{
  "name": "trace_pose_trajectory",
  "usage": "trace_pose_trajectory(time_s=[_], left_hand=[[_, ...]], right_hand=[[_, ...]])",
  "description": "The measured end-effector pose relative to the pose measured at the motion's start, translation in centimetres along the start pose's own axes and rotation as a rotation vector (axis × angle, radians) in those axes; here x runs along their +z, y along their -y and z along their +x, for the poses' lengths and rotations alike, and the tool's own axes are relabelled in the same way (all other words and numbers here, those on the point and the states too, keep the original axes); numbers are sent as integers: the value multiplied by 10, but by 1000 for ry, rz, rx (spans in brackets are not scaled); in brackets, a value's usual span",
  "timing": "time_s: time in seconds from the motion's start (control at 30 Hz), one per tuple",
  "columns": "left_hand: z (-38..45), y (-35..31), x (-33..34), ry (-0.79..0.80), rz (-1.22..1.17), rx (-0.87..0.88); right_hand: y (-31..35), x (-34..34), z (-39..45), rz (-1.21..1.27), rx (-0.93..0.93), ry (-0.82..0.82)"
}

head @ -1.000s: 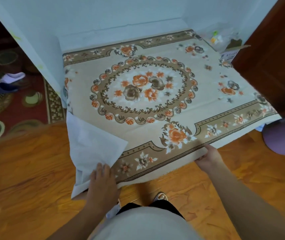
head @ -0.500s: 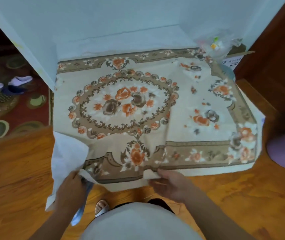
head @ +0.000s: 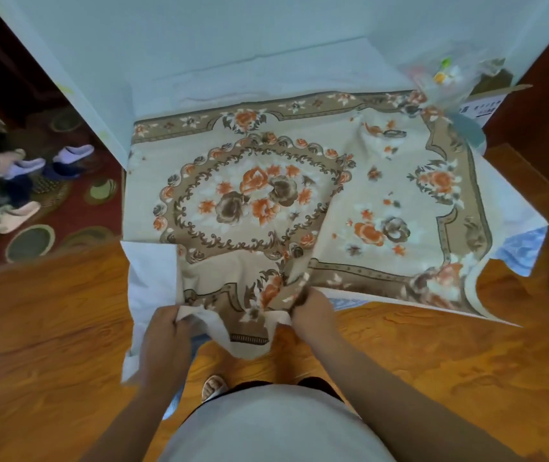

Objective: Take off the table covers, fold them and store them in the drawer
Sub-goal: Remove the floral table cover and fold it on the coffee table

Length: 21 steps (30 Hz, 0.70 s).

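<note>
Head view: left hand [head: 163, 331] and right hand [head: 309, 311] each pinch the near hem of the floral table cover [head: 266, 201], partly drawn off the table [head: 266, 71]. Risk: dragging cloth could topple the plastic bag [head: 446, 75] at the cover's far right corner.

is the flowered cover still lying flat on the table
No, both the left hand and right hand grip the cover's near edge, bunching it.
</note>
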<state>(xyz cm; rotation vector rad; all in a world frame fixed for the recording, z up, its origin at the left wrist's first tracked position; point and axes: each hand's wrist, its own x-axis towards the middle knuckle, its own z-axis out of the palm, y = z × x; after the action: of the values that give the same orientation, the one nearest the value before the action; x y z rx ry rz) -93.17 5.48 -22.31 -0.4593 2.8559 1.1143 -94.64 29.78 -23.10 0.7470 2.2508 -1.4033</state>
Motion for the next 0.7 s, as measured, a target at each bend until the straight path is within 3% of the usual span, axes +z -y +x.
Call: trace_pose_trajectory(time_s=[0.1, 0.2, 0.3, 0.37, 0.53, 0.6, 0.7], left_hand=[[-7, -28, -4, 49, -28, 134], [-8, -49, -7, 247, -62, 205], [0, -45, -1, 396, 67, 275], [5, -37, 5, 353, 159, 241], [1, -32, 17, 55, 154, 214], [3, -30, 15, 42, 100, 239], [8, -30, 11, 40, 47, 258]], right_hand=[[41, 21, -11, -75, -115, 77], [65, 35, -19, 113, -115, 173], [66, 35, -21, 304, -22, 276], [58, 31, -21, 388, 26, 360], [19, 24, -28, 438, 64, 465], [-13, 8, -30, 624, 163, 417], [-83, -26, -32, 1099, 529, 193]])
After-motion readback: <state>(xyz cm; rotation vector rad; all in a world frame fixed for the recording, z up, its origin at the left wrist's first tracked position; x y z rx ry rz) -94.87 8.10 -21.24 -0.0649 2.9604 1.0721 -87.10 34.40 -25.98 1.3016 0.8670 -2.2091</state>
